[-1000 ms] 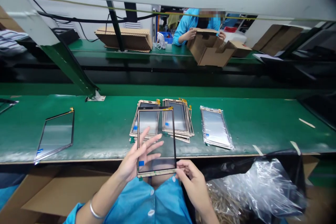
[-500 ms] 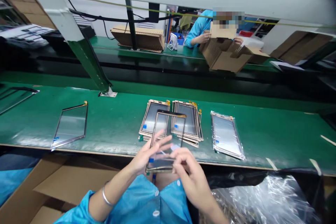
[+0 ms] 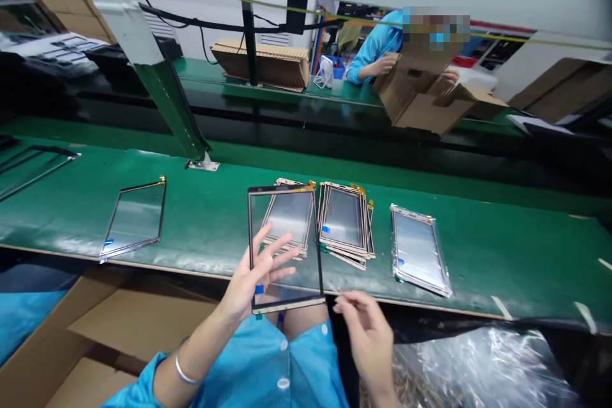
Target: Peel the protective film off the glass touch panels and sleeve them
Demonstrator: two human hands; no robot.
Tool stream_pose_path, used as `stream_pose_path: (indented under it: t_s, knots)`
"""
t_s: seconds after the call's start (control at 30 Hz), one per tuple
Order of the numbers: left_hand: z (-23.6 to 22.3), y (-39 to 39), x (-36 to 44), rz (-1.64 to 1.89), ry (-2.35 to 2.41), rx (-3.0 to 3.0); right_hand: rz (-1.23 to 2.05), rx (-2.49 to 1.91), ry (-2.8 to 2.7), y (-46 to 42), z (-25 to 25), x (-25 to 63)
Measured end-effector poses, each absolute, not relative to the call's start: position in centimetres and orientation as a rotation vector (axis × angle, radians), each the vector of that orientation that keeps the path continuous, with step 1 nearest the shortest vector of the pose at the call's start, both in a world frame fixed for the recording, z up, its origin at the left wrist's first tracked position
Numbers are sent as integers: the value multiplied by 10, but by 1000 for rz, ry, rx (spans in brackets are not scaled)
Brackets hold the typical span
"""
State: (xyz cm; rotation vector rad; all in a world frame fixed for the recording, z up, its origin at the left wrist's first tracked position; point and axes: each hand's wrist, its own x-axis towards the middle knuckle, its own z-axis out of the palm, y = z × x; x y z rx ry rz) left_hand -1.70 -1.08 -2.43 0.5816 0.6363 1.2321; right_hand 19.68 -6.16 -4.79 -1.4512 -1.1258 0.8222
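My left hand (image 3: 261,271) holds up a clear touch screen panel (image 3: 306,277) with a black border, a blue tab at its lower left and an orange flex connector at the top. Its spread fingers show through the glass. Just off the panel's lower right corner is my right hand (image 3: 366,331), fingers curled and thumb against the forefinger; whether anything is pinched there is hidden. Behind the held panel lies one stack of panels (image 3: 291,213), partly seen through it. A second stack of panels (image 3: 345,217) sits beside it, to the right.
On the green bench (image 3: 224,223) lie a single panel (image 3: 136,213) at left and a wrapped panel (image 3: 421,248) at right. A cardboard box (image 3: 138,325) and clear plastic bags (image 3: 488,363) are below the front edge. Across the bench, a person handles a carton (image 3: 425,105).
The held panel has come up and turned to face me more squarely. My right hand has moved from over the panel to the right, away from it. The view has shifted slightly.
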Motion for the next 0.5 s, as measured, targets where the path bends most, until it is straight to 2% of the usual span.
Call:
stream_pose_path:
  t_s: [0.13, 0.5]
  knots:
    - [-18, -14, -11, 1271, 653, 658, 940, -1396, -1157, -71, -61, 179]
    - [-9, -28, 4, 1337, 666, 855, 788, -1316, -1436, -62, -48, 179]
